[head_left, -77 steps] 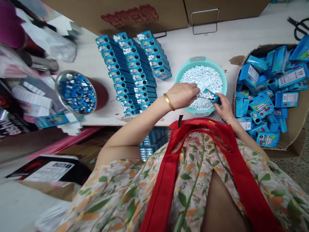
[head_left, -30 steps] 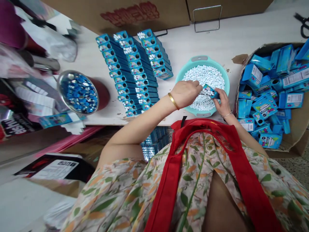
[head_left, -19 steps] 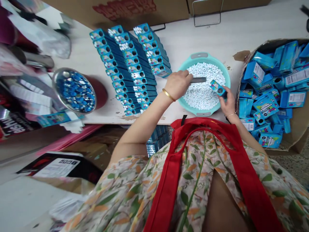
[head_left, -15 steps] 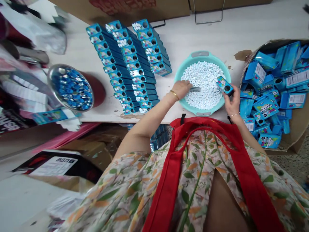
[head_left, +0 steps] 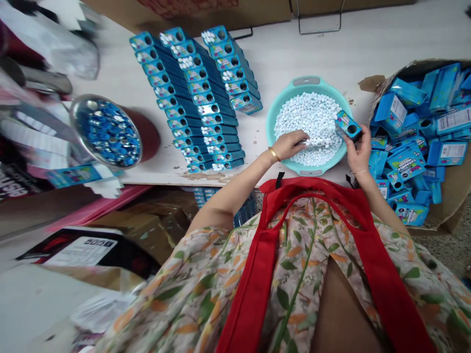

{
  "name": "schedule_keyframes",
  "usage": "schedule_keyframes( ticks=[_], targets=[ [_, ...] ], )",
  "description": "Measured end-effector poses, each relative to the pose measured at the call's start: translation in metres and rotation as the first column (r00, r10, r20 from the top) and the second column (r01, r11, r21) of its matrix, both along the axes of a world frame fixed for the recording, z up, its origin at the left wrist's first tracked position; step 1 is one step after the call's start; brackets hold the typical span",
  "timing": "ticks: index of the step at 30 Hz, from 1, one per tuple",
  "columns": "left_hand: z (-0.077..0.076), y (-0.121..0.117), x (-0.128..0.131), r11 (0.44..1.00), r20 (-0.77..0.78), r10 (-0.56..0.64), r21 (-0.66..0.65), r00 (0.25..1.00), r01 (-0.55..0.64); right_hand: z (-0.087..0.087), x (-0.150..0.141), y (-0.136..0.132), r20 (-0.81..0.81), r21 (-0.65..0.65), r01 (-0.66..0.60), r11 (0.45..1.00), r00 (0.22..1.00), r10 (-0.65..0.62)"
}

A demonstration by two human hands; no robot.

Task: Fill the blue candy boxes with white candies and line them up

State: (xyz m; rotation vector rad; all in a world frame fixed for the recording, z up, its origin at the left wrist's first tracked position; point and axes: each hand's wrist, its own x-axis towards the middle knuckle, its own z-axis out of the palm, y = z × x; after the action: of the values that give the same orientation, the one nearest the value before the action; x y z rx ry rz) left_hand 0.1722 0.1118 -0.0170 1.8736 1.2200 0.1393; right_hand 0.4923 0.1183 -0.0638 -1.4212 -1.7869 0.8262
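A turquoise basin [head_left: 273, 117] holds a heap of small white candies [head_left: 307, 115]. Over its near left part is my left hand [head_left: 292, 144], fingers closed on a small scoop mostly hidden by the hand and the candies. My right hand [head_left: 358, 152] grips a small blue candy box [head_left: 348, 126] at the basin's right rim, tilted, with its round dark hole facing up. Left of the basin, several blue boxes [head_left: 211, 109] stand in three rows, white candies lying on some of their tops.
A cardboard carton [head_left: 451, 196] full of loose blue boxes stands at the right. At the left, a round metal container [head_left: 142, 132] holds blue-and-silver wrapped pieces. Large cardboard boxes [head_left: 257, 12] line the back, with a wire handle [head_left: 320, 32] in front.
My left hand has moved right, pushing the scoop further into the candies. My right hand has shifted slightly right with the box, still over the basin's right rim.
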Motion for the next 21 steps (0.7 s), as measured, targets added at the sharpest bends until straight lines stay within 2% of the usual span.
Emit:
schedule_keyframes(
  ticks=[3, 6, 11, 14, 16, 18, 19, 21],
  targets=[
    [0.039, 0.000, -0.021, 0.994, -0.027, -0.013, 0.110, 1.000, 0.016, 0.007, -0.008, -0.003, 0.034, 0.009, -0.023, 1.000, 0.999, 0.023],
    [0.074, 0.006, -0.024, 0.980, -0.111, -0.042, 0.190, 0.993, 0.063, 0.012, -0.022, -0.009, 0.065, -0.001, -0.116, 0.993, 0.991, 0.116],
    [0.126, 0.014, 0.004, 0.958, -0.350, -0.084, 0.228, 0.933, 0.172, 0.007, -0.041, -0.016, 0.068, -0.004, -0.207, 0.978, 0.976, 0.207],
    [0.151, 0.011, 0.027, 0.947, -0.412, -0.093, 0.245, 0.906, 0.209, 0.002, -0.044, -0.017, 0.044, 0.012, -0.227, 0.974, 0.973, 0.226],
    [0.160, 0.009, 0.035, 0.942, -0.402, -0.087, 0.264, 0.911, 0.207, 0.001, -0.044, -0.017, 0.033, 0.009, -0.221, 0.975, 0.975, 0.220],
    [0.157, 0.010, 0.032, 0.943, -0.389, -0.061, 0.281, 0.919, 0.181, 0.001, -0.042, -0.016, 0.036, -0.011, -0.203, 0.979, 0.978, 0.204],
    [0.149, 0.012, 0.025, 0.944, -0.387, -0.032, 0.290, 0.921, 0.155, 0.003, -0.039, -0.016, 0.039, -0.022, -0.192, 0.981, 0.981, 0.192],
    [0.121, 0.019, 0.005, 0.946, -0.393, 0.052, 0.315, 0.918, 0.081, 0.006, -0.033, -0.015, 0.043, -0.037, -0.163, 0.986, 0.985, 0.165]
  ],
)
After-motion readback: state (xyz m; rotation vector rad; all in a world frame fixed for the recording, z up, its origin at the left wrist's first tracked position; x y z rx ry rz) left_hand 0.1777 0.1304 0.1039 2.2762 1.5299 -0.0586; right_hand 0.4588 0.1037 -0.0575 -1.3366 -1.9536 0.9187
